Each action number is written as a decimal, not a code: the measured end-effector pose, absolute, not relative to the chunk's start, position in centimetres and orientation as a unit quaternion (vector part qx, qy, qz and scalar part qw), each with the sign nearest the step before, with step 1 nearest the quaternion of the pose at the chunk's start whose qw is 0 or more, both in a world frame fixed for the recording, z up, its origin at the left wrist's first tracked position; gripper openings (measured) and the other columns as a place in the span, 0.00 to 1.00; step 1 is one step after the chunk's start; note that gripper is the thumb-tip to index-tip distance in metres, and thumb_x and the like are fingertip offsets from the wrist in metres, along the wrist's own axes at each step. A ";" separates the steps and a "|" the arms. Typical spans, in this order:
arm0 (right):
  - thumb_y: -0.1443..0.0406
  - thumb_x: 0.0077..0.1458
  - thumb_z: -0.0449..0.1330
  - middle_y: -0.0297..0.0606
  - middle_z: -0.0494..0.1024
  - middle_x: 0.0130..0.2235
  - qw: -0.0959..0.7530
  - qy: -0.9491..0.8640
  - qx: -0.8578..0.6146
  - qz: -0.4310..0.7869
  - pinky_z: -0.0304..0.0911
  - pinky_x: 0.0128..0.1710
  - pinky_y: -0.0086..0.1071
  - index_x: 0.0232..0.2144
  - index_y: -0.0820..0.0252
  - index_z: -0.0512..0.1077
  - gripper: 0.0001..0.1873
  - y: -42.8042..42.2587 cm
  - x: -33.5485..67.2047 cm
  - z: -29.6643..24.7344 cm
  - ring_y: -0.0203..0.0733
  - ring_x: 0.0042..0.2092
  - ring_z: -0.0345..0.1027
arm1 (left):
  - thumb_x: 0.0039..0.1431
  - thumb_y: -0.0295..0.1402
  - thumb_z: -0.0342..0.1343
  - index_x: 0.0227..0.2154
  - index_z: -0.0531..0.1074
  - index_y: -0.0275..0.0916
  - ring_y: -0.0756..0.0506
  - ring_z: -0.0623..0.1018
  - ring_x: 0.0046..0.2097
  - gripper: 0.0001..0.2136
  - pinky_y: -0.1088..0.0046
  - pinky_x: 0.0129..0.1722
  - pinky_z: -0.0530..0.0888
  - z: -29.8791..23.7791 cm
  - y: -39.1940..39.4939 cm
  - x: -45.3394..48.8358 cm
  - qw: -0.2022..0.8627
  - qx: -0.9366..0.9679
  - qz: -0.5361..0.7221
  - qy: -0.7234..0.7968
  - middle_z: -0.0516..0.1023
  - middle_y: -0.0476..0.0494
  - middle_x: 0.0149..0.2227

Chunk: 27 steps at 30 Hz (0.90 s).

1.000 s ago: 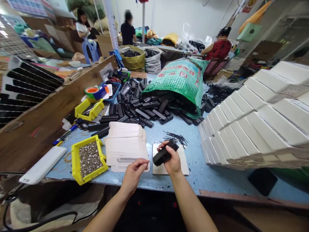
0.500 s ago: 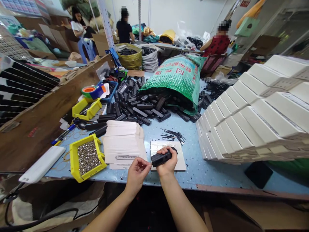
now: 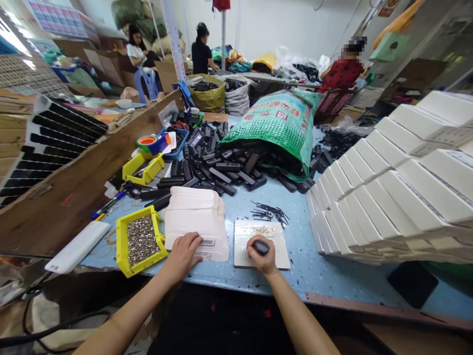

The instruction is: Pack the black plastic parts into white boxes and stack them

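Note:
My right hand (image 3: pixel 263 256) grips a small black plastic case (image 3: pixel 260 246), held end-on over a white tile (image 3: pixel 273 231) near the table's front edge. My left hand (image 3: pixel 183 254) rests flat, fingers spread, on the near corner of a stack of flat white cartons (image 3: pixel 195 217). Just left of that hand stands a yellow tray of small metal screws (image 3: pixel 139 240). A few thin black pins (image 3: pixel 269 213) lie scattered behind the tile. Farther back, a heap of black cases (image 3: pixel 221 165) spills from a green woven sack (image 3: pixel 277 125).
Stacked white boxes (image 3: pixel 391 182) fill the right side. A brown board (image 3: pixel 74 187) walls the left, with a white slab (image 3: pixel 77 246), pens, another yellow tray (image 3: pixel 143 167) and tape rolls (image 3: pixel 151 143) beside it. Three people work at far tables.
My right hand lowered the black case onto the tile and turned it end-on. My left hand left the case and moved down-left onto the carton stack.

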State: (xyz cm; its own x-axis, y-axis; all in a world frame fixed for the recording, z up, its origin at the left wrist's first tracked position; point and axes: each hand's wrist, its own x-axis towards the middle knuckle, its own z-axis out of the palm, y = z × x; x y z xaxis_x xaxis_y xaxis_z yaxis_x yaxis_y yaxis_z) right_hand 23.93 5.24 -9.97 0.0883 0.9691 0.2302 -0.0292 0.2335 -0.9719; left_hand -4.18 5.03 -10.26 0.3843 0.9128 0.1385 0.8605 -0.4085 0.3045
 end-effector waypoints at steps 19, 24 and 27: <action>0.64 0.55 0.62 0.45 0.70 0.52 0.470 -0.783 -0.390 0.117 0.58 0.55 0.48 0.53 0.52 0.69 0.23 1.3 19.6 -3.2 0.52 0.55 0.62 | 0.51 0.36 0.57 0.36 0.77 0.40 0.39 0.76 0.44 0.10 0.63 0.46 0.72 -2.5 2.5 0.2 0.631 0.600 0.230 0.434 0.80 0.41 0.39; 0.64 0.56 0.62 0.39 0.73 0.41 0.347 -0.836 -0.386 0.177 0.59 0.49 0.43 0.34 0.55 0.74 0.02 0.4 20.1 -4.1 0.47 0.47 0.63 | 0.38 0.33 0.66 0.51 0.66 0.41 0.41 0.76 0.42 0.32 0.63 0.44 0.73 -5.2 0.9 1.3 0.633 0.578 0.278 0.434 0.77 0.42 0.42; 0.66 0.54 0.63 0.38 0.72 0.41 0.319 -0.804 -0.427 0.262 0.58 0.48 0.42 0.29 0.57 0.72 0.04 -0.5 21.0 -4.5 0.45 0.46 0.62 | 0.33 0.35 0.70 0.56 0.59 0.41 0.40 0.76 0.40 0.43 0.61 0.45 0.72 -4.8 0.7 0.2 0.538 0.631 0.220 0.513 0.78 0.43 0.40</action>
